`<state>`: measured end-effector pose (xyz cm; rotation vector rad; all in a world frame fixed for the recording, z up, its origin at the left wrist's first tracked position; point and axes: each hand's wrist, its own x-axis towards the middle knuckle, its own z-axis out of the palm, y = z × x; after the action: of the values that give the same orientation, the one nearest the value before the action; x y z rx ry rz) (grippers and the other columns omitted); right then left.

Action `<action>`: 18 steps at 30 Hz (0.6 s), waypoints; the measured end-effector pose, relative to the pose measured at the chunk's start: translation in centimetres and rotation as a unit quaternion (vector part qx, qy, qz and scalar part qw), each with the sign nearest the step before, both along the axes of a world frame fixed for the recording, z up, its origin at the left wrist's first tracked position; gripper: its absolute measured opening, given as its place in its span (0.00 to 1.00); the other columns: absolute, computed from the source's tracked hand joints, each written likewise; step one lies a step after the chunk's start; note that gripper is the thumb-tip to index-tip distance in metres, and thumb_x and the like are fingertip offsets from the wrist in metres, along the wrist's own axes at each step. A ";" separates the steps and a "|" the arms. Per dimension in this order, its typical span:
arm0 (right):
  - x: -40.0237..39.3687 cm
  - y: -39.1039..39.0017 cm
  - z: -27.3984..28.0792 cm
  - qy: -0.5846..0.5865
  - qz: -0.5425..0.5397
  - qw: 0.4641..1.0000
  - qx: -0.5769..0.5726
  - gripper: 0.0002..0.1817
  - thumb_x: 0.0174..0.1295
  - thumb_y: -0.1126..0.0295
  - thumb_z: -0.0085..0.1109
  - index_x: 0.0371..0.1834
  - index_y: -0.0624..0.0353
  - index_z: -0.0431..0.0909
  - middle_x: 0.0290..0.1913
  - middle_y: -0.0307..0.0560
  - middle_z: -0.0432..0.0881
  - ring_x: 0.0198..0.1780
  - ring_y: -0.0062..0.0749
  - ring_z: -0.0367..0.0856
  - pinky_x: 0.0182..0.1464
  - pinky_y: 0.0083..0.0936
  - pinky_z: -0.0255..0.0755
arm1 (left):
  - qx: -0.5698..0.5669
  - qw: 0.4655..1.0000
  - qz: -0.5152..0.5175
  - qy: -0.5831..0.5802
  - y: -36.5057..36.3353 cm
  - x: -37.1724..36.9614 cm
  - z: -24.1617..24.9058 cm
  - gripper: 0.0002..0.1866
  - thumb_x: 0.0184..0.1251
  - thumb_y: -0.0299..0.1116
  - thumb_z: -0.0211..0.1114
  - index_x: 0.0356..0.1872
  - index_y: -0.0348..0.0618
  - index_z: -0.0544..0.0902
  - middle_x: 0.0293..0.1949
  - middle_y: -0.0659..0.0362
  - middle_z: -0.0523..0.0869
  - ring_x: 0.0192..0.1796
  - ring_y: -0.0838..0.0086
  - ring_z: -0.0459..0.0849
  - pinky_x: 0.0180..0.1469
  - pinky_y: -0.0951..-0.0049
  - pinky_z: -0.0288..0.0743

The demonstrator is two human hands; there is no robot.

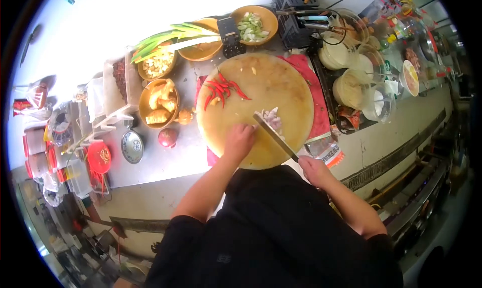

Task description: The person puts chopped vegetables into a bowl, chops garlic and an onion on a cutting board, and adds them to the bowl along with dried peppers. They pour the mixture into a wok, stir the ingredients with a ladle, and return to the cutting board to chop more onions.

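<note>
My right hand (314,170) is wrapped round the handle of a kitchen knife (275,136). Its broad blade, seen nearly edge-on, points up and left across the round chopping board (256,95). Just beyond the blade lies a small heap of chopped purple-white onion (271,120). To the left of the blade, my left hand (241,139) rests on the board with its fingers curled; whatever is under them is hidden. Several red chillies (221,91) lie at the board's upper left.
A red onion (167,137), a patterned bowl (132,146) and a bowl of ginger (158,102) stand to the left. Behind the board are spring onions (173,41) across bowls and a bowl of chopped greens (252,27). Tubs (346,87) stand right, past a red cloth (320,118).
</note>
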<state>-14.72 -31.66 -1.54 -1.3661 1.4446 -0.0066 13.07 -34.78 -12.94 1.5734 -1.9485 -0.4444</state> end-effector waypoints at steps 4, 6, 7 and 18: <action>0.6 0.3 1.4 0.004 0.048 0.998 -0.045 0.22 0.70 0.54 0.45 0.53 0.60 0.78 0.46 0.62 0.82 0.49 0.54 0.80 0.52 0.38 0.72 | -0.017 1.000 0.014 -0.017 0.8 -1.0 0.3 0.14 0.49 0.25 0.65 0.40 0.42 0.80 0.39 0.55 0.80 0.41 0.59 0.78 0.44 0.62 0.75; 0.8 0.0 0.9 0.031 0.077 0.996 -0.042 0.22 0.70 0.54 0.45 0.53 0.60 0.78 0.48 0.62 0.81 0.51 0.56 0.79 0.53 0.38 0.72 | -0.008 0.999 -0.009 -0.040 1.0 -0.7 0.5 0.13 0.52 0.27 0.64 0.41 0.40 0.80 0.40 0.55 0.79 0.43 0.60 0.77 0.47 0.65 0.74; 0.9 0.0 0.4 0.032 0.080 0.995 -0.043 0.22 0.70 0.54 0.45 0.53 0.60 0.78 0.48 0.62 0.81 0.51 0.56 0.79 0.53 0.38 0.72 | -0.009 0.999 -0.006 -0.039 1.2 -0.6 0.5 0.13 0.52 0.27 0.64 0.41 0.40 0.80 0.40 0.55 0.79 0.43 0.60 0.77 0.47 0.65 0.74; 1.6 -0.4 0.0 0.036 0.113 0.992 -0.048 0.22 0.70 0.55 0.45 0.53 0.60 0.78 0.46 0.63 0.81 0.50 0.58 0.79 0.52 0.40 0.72 | -0.026 0.997 -0.058 -0.045 1.8 0.4 -0.3 0.13 0.52 0.24 0.59 0.40 0.41 0.81 0.40 0.56 0.79 0.45 0.62 0.78 0.47 0.67 0.75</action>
<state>-13.15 -32.08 -1.49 -1.6178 1.3555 0.1238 13.43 -33.00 -13.19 1.4763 -2.1110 -0.3715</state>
